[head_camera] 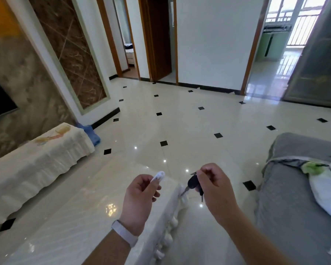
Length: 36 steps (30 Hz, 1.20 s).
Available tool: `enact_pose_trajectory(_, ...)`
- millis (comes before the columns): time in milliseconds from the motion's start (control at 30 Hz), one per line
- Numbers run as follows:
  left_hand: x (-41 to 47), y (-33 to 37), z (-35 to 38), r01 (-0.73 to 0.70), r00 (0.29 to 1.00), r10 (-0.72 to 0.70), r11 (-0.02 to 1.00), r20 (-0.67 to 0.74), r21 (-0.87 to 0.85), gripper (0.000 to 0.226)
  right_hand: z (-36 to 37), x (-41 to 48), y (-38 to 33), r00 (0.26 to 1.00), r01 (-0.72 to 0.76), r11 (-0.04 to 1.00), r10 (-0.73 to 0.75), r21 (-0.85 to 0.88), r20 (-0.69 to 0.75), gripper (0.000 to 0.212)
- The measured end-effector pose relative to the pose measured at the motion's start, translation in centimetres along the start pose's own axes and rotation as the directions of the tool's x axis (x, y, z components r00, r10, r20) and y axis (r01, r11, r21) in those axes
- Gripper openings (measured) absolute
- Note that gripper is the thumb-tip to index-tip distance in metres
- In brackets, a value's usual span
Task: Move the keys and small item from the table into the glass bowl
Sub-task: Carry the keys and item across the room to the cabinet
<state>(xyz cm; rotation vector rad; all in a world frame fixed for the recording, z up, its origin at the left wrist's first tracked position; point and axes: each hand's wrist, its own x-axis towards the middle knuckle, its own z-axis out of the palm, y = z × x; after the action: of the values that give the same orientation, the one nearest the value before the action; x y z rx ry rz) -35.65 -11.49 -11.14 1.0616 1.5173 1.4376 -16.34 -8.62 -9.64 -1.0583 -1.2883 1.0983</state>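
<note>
Presently both items are off the table and in hand. The left hand [141,190] pinches a small white item [158,176] between thumb and forefinger, the remaining fingers curled under; the item stands clear above the fingertips, which suggests a light precision grip suited to something thin and slight. What the item is cannot be told at this size. A pale band [125,236] sits on that wrist.

The right hand [214,183] is closed on the top of a bunch of keys [194,185], gripped at or near the ring so that the dark fob and the blades hang free below the fingers. Held this way, the bunch can be let go simply by opening the fingers over a container. One blade hangs near the table's far corner; whether it touches cannot be told.

Both hands are held above the near table [96,203], a glossy pale surface with a white scalloped edge, with neither hand resting on it.

A glass bowl [62,129] appears to stand on the second white-covered surface [33,163] at left, against the wall, well apart from the hands across a strip of tiled floor [180,121]. It is small and translucent in this view, so the identification is a judgement. A grey sofa [294,184] lies to the right.

Assessment: pick-up is complete for both items; carriage and deposit remain. The next move calls for turning left and crossing to the bowl. The hanging keys may swing or strike the glass if dropped from a height.
</note>
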Motion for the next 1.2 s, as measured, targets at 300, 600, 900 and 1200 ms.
enact_pose_trajectory(300, 11.5, -1.7, 10.5, 0.020, 0.985, -0.005, 0.996, 0.174, -0.084, 0.014, -5.4, 11.1, 4.6, 0.987, -0.080, 0.996, 0.072, -0.050, -0.143, 0.023)
enact_pose_trajectory(600, 29.1, -2.1, 20.7, 0.073, 0.949, -0.029, 0.989, 0.313, -0.130, 0.010, -9.8, 26.4, 5.3, 0.957, -0.083, 0.976, 0.021, -0.204, -0.288, 0.030)
enact_pose_trajectory(900, 40.4, 0.2, 29.8, 0.049, 0.907, 0.012, 0.990, 0.422, -0.132, 0.015, -14.2, 37.5, 6.1, 0.906, -0.096, 0.988, 0.038, -0.118, -0.422, 0.014)
enact_pose_trajectory(1200, 50.6, -1.4, 37.0, 0.064, 0.948, -0.035, 0.995, 0.317, -0.081, 0.010, -17.9, 51.1, 11.4, 0.944, -0.108, 0.991, 0.076, -0.085, -0.321, 0.008)
